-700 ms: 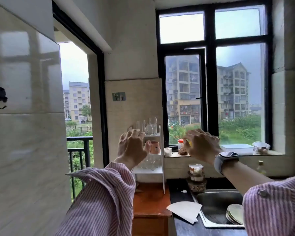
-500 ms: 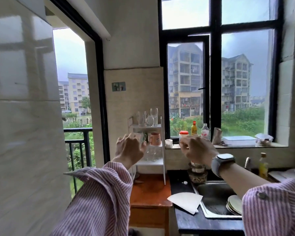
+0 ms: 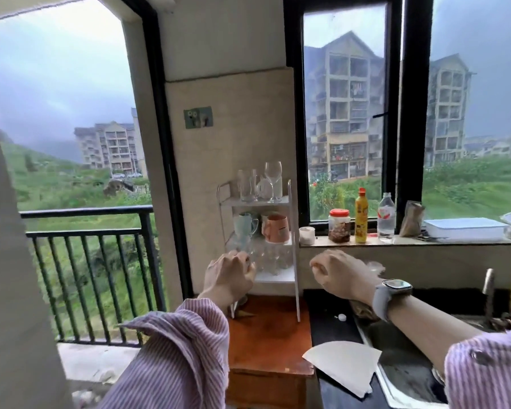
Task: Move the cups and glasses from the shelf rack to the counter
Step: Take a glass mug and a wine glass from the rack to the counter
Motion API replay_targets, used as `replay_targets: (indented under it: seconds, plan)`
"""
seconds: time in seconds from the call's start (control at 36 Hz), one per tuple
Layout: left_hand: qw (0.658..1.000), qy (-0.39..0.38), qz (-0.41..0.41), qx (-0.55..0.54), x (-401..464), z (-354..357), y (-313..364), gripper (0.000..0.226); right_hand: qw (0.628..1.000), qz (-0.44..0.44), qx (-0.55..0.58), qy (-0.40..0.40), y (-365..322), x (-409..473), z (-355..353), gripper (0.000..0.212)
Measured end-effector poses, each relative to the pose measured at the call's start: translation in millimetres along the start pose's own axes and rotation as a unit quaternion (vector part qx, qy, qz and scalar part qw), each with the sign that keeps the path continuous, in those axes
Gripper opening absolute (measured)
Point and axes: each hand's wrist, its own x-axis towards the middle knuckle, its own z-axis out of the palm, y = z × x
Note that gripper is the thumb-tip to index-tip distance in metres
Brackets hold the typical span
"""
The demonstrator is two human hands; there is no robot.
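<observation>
The left hand [image 3: 229,274], fingers curled with no visible hold, hovers before the rack's [image 3: 292,231] lowest shelf, where thin, slippery, fragile glasses [image 3: 270,258] require gripping around the bowl.

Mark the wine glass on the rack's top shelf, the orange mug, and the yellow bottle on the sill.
wine glass [image 3: 273,171], head view, on its bowl.
orange mug [image 3: 277,228], head view, on its side wall.
yellow bottle [image 3: 361,221], head view, on the middle of its body.
</observation>
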Motion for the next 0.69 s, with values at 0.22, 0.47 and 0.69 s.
replay_targets:
  seconds: [0.22, 0.47, 0.69]
  plan:
    - [0.999, -0.032, -0.03, -0.01, 73, 57, -10, 0.027, 0.999, 0.0, 0.04, -0.007, 49, 81, 27, 0.025]
    - [1.0, 0.015, -0.015, -0.021, 186, 86, -45, 0.026, 0.999, -0.02, 0.036, 0.001, 65, 188, 56, 0.03]
    - [0.995, 0.065, 0.028, -0.072, 307, 107, -62, 0.023, 0.995, -0.036, 0.064, 0.067, 77, 305, 68, 0.023]
